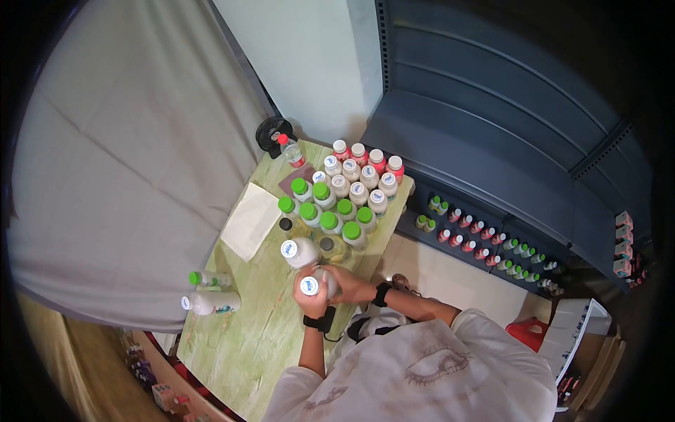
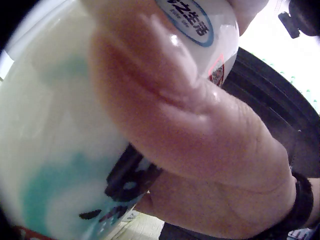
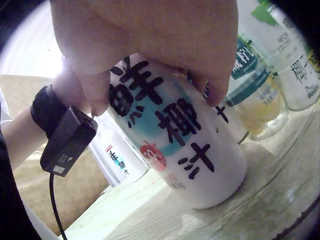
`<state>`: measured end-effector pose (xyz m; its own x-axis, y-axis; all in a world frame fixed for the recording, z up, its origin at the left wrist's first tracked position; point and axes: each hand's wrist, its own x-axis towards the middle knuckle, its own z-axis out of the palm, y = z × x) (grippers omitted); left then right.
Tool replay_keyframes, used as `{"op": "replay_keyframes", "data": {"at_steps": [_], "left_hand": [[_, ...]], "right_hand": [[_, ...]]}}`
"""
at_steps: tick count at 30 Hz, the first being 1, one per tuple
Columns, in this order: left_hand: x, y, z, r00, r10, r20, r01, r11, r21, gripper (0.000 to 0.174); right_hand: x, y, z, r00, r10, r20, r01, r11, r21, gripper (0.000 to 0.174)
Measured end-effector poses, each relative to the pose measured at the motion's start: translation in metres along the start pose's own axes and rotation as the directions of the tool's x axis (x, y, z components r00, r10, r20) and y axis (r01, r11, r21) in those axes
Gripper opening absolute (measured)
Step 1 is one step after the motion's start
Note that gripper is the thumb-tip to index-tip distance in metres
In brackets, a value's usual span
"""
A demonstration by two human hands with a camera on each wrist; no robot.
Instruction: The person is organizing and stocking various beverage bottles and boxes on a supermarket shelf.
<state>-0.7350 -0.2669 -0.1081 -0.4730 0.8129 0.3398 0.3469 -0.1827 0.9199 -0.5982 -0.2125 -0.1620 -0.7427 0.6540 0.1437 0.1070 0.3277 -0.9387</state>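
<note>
Both hands hold a white coconut juice bottle (image 3: 175,135) with a white cap (image 1: 309,285) near the table's front edge. My left hand (image 1: 311,302) curls round its upper part, the thumb lying just under the cap in the left wrist view. From the other side my right hand (image 1: 351,287) grips it at the shoulder, fingers over the top of the printed label. The bottle's base is right at the tabletop in the right wrist view. Just beyond the hands stands a second white bottle (image 1: 302,252), and a clear bottle of yellowish drink (image 3: 257,107) is beside it.
Green-capped bottles (image 1: 329,221), white-capped bottles (image 1: 358,191) and pink bottles (image 1: 376,160) stand in rows on the table (image 1: 260,337). A cloth (image 1: 252,221), another large white bottle (image 1: 214,302) and a small green-capped bottle (image 1: 211,279) are leftward. Dark shelving (image 1: 457,148) stands at right.
</note>
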Motion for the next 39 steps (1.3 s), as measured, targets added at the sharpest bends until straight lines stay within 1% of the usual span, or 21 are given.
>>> {"op": "replay_keyframes", "data": {"at_steps": [1,3,4,6,7,10,12,15,16,18,19,21,23,26,29,30,33,34,37,39], "left_hand": [[0.000,0.000,0.000,1.000,0.007,-0.003,-0.007,1.000,-0.001,0.028],[0.001,0.003,-0.002,0.999,0.020,0.036,-0.021,1.000,0.020,0.029],[0.002,0.006,-0.002,0.998,0.027,0.055,-0.029,0.999,0.029,0.029],[0.005,0.013,-0.004,0.994,0.094,0.062,-0.102,0.984,0.147,0.030],[0.005,0.016,-0.005,0.989,0.128,0.069,-0.139,0.969,0.203,0.030],[0.004,0.018,-0.010,0.988,0.085,0.131,-0.115,0.962,0.248,0.037],[0.003,0.018,-0.018,0.984,0.095,0.152,-0.125,0.973,0.196,0.041],[0.008,0.019,-0.038,0.985,0.094,0.147,-0.108,0.990,0.090,0.046],[0.011,0.020,-0.045,0.986,0.090,0.139,-0.098,0.994,0.051,0.047],[0.023,0.023,-0.051,0.996,0.020,0.084,-0.030,0.993,0.118,0.047],[0.031,0.024,-0.052,0.998,-0.013,0.054,0.005,0.989,0.149,0.046],[0.044,0.020,-0.049,0.996,-0.024,0.083,0.006,0.978,0.207,0.047],[0.056,0.018,-0.043,0.989,-0.057,0.137,0.023,0.971,0.240,0.048],[0.069,0.001,-0.029,0.986,-0.022,0.166,-0.005,0.987,0.161,0.050],[0.083,-0.025,-0.032,0.958,-0.066,0.279,0.043,0.995,0.087,0.049],[0.086,-0.027,-0.032,0.948,-0.054,0.313,0.036,0.997,0.065,0.046],[0.089,-0.027,-0.032,0.929,-0.096,0.358,0.125,0.990,-0.058,0.044],[0.090,-0.021,-0.031,0.918,-0.130,0.374,0.164,0.985,-0.062,0.042],[0.090,-0.015,-0.028,0.926,-0.142,0.351,0.174,0.983,-0.060,0.039],[0.087,-0.018,-0.024,0.941,-0.139,0.307,0.180,0.977,-0.111,0.041]], "right_hand": [[0.000,0.000,0.001,1.000,0.009,-0.004,-0.009,1.000,0.008,0.102],[-0.001,0.000,0.002,1.000,0.025,-0.008,-0.025,0.999,0.026,0.102],[-0.002,0.000,0.003,1.000,0.002,-0.022,-0.002,1.000,0.020,0.102],[-0.003,0.001,0.004,0.998,-0.045,-0.052,0.045,0.999,0.006,0.103],[-0.002,0.001,0.004,0.998,-0.039,-0.044,0.040,0.999,0.017,0.103],[-0.001,-0.001,0.002,1.000,-0.013,-0.019,0.014,0.998,0.060,0.104],[0.000,-0.006,-0.001,1.000,0.016,0.011,-0.017,0.995,0.101,0.104],[-0.003,-0.016,-0.005,1.000,-0.006,-0.007,0.006,0.997,0.081,0.103],[-0.004,-0.019,-0.005,1.000,-0.004,-0.024,0.005,0.999,0.047,0.102],[-0.006,-0.026,-0.005,0.998,-0.003,-0.055,0.002,1.000,-0.019,0.100],[-0.006,-0.037,-0.008,0.998,0.000,-0.059,-0.001,1.000,-0.020,0.099],[-0.003,-0.059,-0.016,0.998,0.008,-0.067,-0.009,1.000,-0.025,0.095],[0.000,-0.071,-0.019,0.996,-0.048,-0.081,0.046,0.998,-0.030,0.092],[0.007,-0.068,-0.014,0.987,-0.118,-0.107,0.112,0.992,-0.061,0.085],[0.014,-0.073,-0.014,0.981,-0.153,-0.120,0.141,0.984,-0.107,0.077],[0.015,-0.075,-0.016,0.980,-0.158,-0.119,0.144,0.982,-0.122,0.074],[0.020,-0.077,-0.018,0.980,-0.157,-0.125,0.144,0.983,-0.111,0.068],[0.020,-0.077,-0.018,0.979,-0.153,-0.133,0.137,0.983,-0.119,0.067],[0.022,-0.075,-0.017,0.975,-0.156,-0.155,0.135,0.981,-0.139,0.067],[0.022,-0.076,-0.014,0.971,-0.167,-0.170,0.144,0.980,-0.138,0.067]]}}
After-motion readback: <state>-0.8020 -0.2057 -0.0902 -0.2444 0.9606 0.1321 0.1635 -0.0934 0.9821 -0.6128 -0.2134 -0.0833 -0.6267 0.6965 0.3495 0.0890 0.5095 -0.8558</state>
